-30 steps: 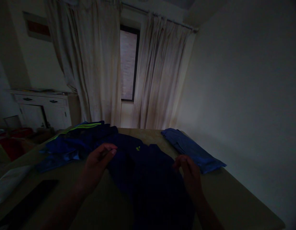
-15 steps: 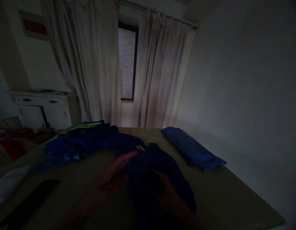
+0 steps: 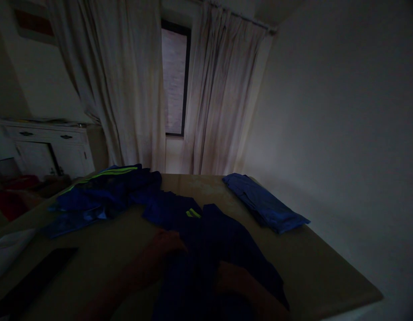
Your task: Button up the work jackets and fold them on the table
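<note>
A dark navy garment [image 3: 222, 240] with a small lime-green mark lies folded lengthwise on the table [image 3: 320, 272] in front of me. My left hand [image 3: 166, 243] rests against the garment's left edge, its fingertips hidden at the fold. My right hand [image 3: 233, 276] lies on top of the cloth near the front, and its fingers look flat in the dim light. Neither hand lifts the cloth off the table.
A heap of blue clothes with lime stripes [image 3: 99, 194] sits at the back left. A folded blue garment [image 3: 263, 203] lies at the back right. A dark flat object [image 3: 35, 281] and something white [image 3: 9, 254] lie at the left. Curtains [image 3: 136, 89] and a white cabinet [image 3: 49, 147] stand behind.
Both hands came in from the garment's sides and lowered onto it. The garment is narrower, folded along its length. The view has dipped and shifted slightly.
</note>
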`<state>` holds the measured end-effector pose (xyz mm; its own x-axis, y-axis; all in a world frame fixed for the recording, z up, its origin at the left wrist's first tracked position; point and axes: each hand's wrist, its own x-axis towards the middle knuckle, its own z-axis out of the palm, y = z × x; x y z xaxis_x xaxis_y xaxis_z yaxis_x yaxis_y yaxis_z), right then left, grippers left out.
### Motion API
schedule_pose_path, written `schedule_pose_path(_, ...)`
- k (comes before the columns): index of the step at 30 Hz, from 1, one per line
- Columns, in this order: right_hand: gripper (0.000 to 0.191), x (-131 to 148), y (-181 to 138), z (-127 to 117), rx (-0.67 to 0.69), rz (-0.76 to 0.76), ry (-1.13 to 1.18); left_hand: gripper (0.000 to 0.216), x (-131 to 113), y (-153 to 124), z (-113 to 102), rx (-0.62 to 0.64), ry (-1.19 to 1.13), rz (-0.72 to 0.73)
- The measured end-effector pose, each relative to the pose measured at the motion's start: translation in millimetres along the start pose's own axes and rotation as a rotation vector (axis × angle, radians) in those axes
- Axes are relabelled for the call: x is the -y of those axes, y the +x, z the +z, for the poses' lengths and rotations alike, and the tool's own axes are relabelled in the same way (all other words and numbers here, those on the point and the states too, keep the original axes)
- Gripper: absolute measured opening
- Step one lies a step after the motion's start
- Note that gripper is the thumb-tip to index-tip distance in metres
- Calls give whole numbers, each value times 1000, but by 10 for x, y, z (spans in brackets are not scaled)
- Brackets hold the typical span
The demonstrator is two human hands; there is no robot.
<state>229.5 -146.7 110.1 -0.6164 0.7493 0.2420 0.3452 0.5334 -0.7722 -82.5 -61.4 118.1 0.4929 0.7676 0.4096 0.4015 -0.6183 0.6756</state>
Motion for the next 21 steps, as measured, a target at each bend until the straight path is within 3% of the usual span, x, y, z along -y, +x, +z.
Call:
schedule_pose_path(2,53,-79,-104,-49,-70,103,-37,22,-15,-33,-202,13,19,10)
schedule_pose_path(4,67,-139,-171,-102,-89,203,-84,19,-29,-80,-417,-57,-8,0)
schedule_pose_path(7,67,-91,-145,-191,26,267,-137,26,-40,-177,-642,-32,-171,4)
schedule_pose_path(10,55,76,19,-248,179,192,-158,37,-77,-265,-688,53,-336,-2)
schedule_pose_path(13,63,124,233,-171,227,69,-248,41,-197,-301,-638,152,-358,-29)
schedule_pose_path(17,54,-217,475,148,224,-85,-619,43,-387,-316,-637,266,-299,5)
schedule_pose_path(21,24,-612,578,311,155,-103,-908,40,-344,-422,-770,164,-226,45)
